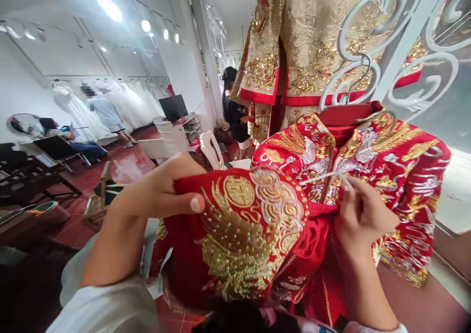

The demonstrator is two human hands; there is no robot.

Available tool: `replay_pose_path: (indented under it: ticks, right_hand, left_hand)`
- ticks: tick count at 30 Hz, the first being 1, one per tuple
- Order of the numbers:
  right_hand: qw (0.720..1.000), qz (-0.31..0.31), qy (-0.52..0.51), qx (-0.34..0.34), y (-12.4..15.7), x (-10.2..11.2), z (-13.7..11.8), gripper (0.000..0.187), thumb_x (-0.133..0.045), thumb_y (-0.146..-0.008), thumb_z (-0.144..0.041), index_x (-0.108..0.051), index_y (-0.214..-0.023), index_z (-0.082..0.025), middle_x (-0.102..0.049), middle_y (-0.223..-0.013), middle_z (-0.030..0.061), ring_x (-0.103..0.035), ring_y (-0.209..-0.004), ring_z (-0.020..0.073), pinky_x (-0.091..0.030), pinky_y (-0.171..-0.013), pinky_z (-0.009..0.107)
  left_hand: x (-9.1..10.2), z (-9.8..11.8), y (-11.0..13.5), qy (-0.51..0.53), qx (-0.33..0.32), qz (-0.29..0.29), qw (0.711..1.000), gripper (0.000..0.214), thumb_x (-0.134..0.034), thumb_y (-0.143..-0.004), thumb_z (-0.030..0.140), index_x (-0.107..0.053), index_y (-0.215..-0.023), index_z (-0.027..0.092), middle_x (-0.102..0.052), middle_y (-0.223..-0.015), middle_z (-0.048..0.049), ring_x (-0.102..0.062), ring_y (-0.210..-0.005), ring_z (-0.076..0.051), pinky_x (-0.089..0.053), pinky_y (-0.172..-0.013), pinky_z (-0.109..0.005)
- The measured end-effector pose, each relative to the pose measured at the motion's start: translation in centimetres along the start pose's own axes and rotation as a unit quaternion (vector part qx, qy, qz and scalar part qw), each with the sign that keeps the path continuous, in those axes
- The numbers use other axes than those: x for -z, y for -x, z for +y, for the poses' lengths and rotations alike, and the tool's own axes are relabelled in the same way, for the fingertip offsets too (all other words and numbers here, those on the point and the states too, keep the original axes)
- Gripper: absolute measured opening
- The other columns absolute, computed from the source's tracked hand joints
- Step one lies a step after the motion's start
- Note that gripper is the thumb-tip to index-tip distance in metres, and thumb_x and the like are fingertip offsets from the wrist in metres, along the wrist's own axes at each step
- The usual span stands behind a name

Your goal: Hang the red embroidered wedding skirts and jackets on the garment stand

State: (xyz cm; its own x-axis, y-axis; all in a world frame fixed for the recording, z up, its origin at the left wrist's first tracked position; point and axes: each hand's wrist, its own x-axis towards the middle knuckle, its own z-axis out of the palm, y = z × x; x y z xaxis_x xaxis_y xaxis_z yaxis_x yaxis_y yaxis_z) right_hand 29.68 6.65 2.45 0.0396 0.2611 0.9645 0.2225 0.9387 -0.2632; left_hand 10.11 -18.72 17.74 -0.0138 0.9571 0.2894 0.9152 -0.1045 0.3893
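A red cloth piece (pixel 253 225) with gold and silver embroidery and a beaded edge is raised in front of me; whether it is a sleeve or a panel I cannot tell. My left hand (pixel 165 191) grips its upper left side, the thumb lying on the front and the fingers behind. To the right, my right hand (pixel 362 220) pinches a thin white strand (pixel 320 178) that stretches toward the beaded edge. Just behind hangs a red embroidered jacket (pixel 390 156) on a hanger (pixel 346 112). Loose red cords (pixel 311 240) lie bunched between the cloth and the jacket.
A white scrollwork metal rack (pixel 395 43) stands at the right, with a gold embroidered garment (pixel 312 53) hung above. A white chair (pixel 211 149) and a desk with a monitor (pixel 172 108) are behind. One person (pixel 235 112) stands nearby; others are farther left near white gowns (pixel 136 100).
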Motion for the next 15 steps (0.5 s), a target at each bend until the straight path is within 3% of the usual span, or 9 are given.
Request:
replay_pose_path:
  ticks: [1, 2, 4, 6, 7, 10, 12, 15]
  right_hand:
    - [0.999, 0.018, -0.010, -0.029, -0.1, 0.1, 0.3, 0.019, -0.056, -0.085, -0.018, -0.069, -0.099, -0.017, -0.068, -0.075, 0.0031, -0.051, -0.051, 0.0081, -0.036, -0.049, 0.022]
    - [0.998, 0.035, -0.019, -0.052, -0.1, 0.2, 0.5, 0.018, -0.057, -0.085, -0.020, -0.069, -0.098, -0.016, -0.068, -0.076, 0.0039, -0.052, -0.052, 0.0085, -0.036, -0.049, 0.022]
    - [0.995, 0.056, -0.032, -0.081, -0.3, 0.3, 0.9, 0.018, -0.059, -0.085, -0.023, -0.070, -0.097, -0.016, -0.069, -0.078, 0.0055, -0.055, -0.056, 0.0107, -0.038, -0.052, 0.024]
    - [0.993, 0.057, -0.040, -0.092, -0.5, 0.2, 1.0, 0.019, -0.058, -0.085, -0.024, -0.071, -0.096, -0.017, -0.070, -0.079, 0.0059, -0.059, -0.060, 0.0128, -0.042, -0.055, 0.025]
    - [0.993, 0.048, -0.044, -0.098, -0.7, 0.1, 0.9, 0.019, -0.058, -0.085, -0.024, -0.072, -0.096, -0.017, -0.070, -0.080, 0.0055, -0.060, -0.061, 0.0131, -0.043, -0.056, 0.025]
    - [0.990, 0.010, -0.067, -0.124, -1.3, -0.4, 0.3, 0.021, -0.056, -0.085, -0.026, -0.072, -0.096, -0.019, -0.072, -0.080, 0.0034, -0.063, -0.062, 0.0132, -0.047, -0.058, 0.025]
    - [0.985, -0.024, -0.095, -0.143, -1.5, -0.7, 0.0, 0.022, -0.055, -0.085, -0.028, -0.072, -0.097, -0.020, -0.072, -0.083, 0.0032, -0.065, -0.065, 0.0138, -0.049, -0.059, 0.026]
    - [0.976, -0.068, -0.131, -0.157, -0.9, -1.2, -0.2, 0.023, -0.057, -0.084, -0.029, -0.073, -0.097, -0.020, -0.072, -0.088, 0.0046, -0.066, -0.070, 0.0153, -0.052, -0.064, 0.028]
  left_hand:
    - [0.4, 0.5, -0.1, 0.025, 0.026, -0.064, 0.997, 0.063, -0.039, -0.081, 0.071, -0.055, -0.053, 0.018, -0.049, -0.043, 0.0020, -0.043, -0.038, -0.006, -0.033, -0.036, -0.018]
    - [0.6, 1.0, 0.0, 0.017, 0.066, -0.087, 0.994, 0.058, -0.042, -0.082, 0.068, -0.059, -0.058, 0.018, -0.053, -0.046, 0.0019, -0.045, -0.040, -0.007, -0.033, -0.035, -0.017]
    - [0.5, 1.9, 0.5, -0.039, 0.097, -0.073, 0.992, 0.046, -0.052, -0.082, 0.059, -0.064, -0.063, 0.019, -0.057, -0.048, 0.0036, -0.047, -0.039, -0.006, -0.033, -0.033, -0.016]
    - [-0.1, 2.8, 1.5, -0.121, 0.048, 0.024, 0.991, 0.033, -0.062, -0.078, 0.050, -0.066, -0.063, 0.021, -0.057, -0.046, 0.0067, -0.046, -0.036, -0.005, -0.033, -0.034, -0.015]
    - [-0.5, 3.1, 1.9, -0.162, 0.014, 0.111, 0.980, 0.027, -0.068, -0.074, 0.046, -0.067, -0.063, 0.022, -0.058, -0.046, 0.0081, -0.046, -0.035, -0.004, -0.034, -0.034, -0.014]
    - [-1.5, 3.7, 2.5, -0.215, -0.035, 0.373, 0.902, 0.018, -0.079, -0.064, 0.038, -0.069, -0.065, 0.023, -0.060, -0.051, 0.0092, -0.048, -0.041, -0.004, -0.036, -0.040, -0.015]
    - [-1.4, 3.4, 1.8, -0.192, -0.012, 0.449, 0.872, 0.016, -0.080, -0.064, 0.035, -0.070, -0.065, 0.022, -0.058, -0.051, 0.0085, -0.047, -0.043, -0.004, -0.036, -0.042, -0.016]
    - [-0.2, 2.4, -0.1, -0.154, 0.016, 0.494, 0.856, 0.027, -0.076, -0.067, 0.043, -0.069, -0.061, 0.017, -0.045, -0.046, 0.0079, -0.038, -0.041, -0.001, -0.027, -0.040, -0.014]
